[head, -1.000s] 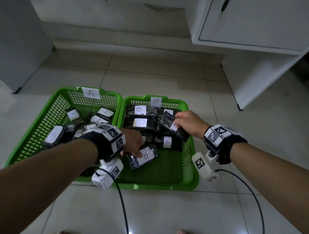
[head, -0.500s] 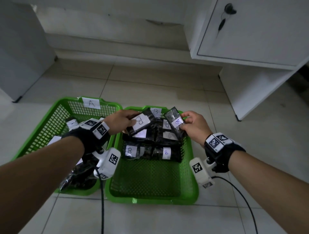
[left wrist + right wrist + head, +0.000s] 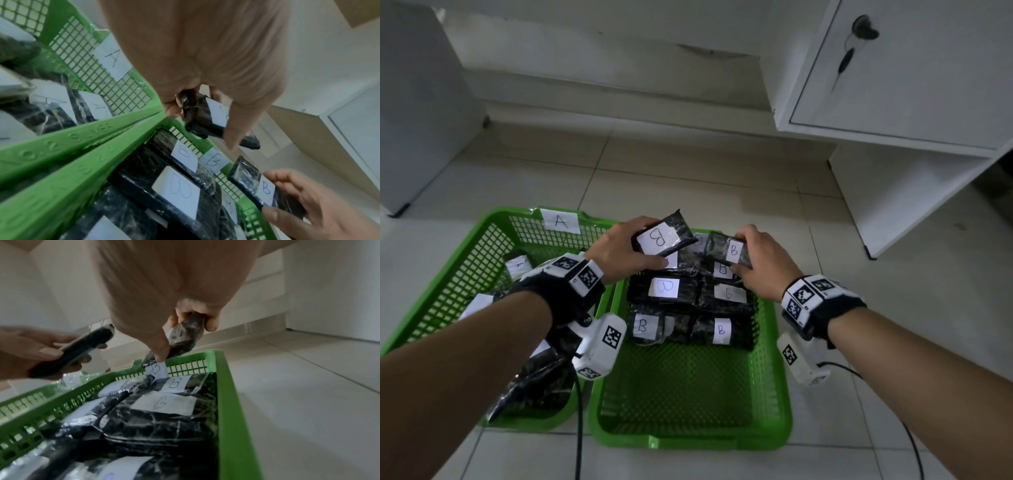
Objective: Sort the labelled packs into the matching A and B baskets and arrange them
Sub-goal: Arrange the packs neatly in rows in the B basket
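Since the earlier frames both hands have come up out of the B basket (image 3: pixel 774 404) and moved to its far end. A second ago the left hand (image 3: pixel 619 251) was low over a B pack on the basket's near floor and the right hand (image 3: pixel 760 263) was on a pack in the stack; now each carries its pack in the air above the back row. Half a second ago they were already lifted; since then they sit slightly farther back and the camera has tipped up a little.

Left hand: palm down, thumb on the near edge and fingers curled over the far edge of the left B pack (image 3: pixel 662 236), label up, pack tilted, its far end raised. It hovers over the far left corner of the B basket, just beside the A basket (image 3: pixel 482 240) rim.

Right hand: fingers wrapped round the right B pack (image 3: pixel 727 248), thumb underneath on the near side, label facing up. That pack is over the far right part of the stack; whether it touches the packs below I cannot tell.

The two held packs are near each other, not touching. Stacked B packs (image 3: pixel 664 289) fill the far half of the B basket in rows; A packs (image 3: pixel 517 267) lie in the A basket. Both baskets stand side by side on the tiled floor (image 3: pixel 688 178).
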The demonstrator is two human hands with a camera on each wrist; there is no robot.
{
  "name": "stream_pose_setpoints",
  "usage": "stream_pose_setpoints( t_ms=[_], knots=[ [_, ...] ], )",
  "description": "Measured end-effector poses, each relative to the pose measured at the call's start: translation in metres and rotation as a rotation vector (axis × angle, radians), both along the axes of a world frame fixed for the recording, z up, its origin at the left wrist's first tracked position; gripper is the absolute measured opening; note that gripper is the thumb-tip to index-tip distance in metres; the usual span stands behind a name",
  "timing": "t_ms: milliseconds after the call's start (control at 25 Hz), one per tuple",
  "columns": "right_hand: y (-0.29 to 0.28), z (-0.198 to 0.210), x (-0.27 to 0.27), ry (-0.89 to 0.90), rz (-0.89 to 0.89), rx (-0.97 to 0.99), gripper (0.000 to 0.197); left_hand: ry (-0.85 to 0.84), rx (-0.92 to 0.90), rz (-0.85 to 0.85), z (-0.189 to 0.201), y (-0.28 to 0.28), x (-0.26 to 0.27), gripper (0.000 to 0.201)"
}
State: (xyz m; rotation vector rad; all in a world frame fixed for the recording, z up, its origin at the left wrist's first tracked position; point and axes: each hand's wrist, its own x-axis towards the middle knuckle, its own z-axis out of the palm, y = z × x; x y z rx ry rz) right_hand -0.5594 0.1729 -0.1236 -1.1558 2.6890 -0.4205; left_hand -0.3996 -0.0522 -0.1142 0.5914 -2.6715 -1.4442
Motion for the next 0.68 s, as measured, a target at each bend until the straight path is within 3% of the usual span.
stream_pose_setpoints(
  t_ms=[120, 280, 480, 680],
  knots=[
    [-0.009, -0.007, -0.004, 0.092, 0.137, 0.102, 0.043, -0.007, -0.123, 0.015, -0.004, -0.007, 0.000, 0.069],
    [-0.009, -0.014, -0.013, 0.186, 0.226, 0.134, 0.049, 0.006, -0.248, 0.044, -0.011, -0.014, 0.000, 0.066],
    [-0.006, -0.017, -0.016, 0.208, 0.253, 0.096, 0.048, 0.071, -0.387, 0.009, -0.014, -0.015, -0.001, 0.064],
    [-0.003, -0.027, -0.011, 0.222, 0.268, 0.176, 0.041, 0.051, -0.430, 0.032, -0.017, -0.018, -0.006, 0.069]
  ],
)
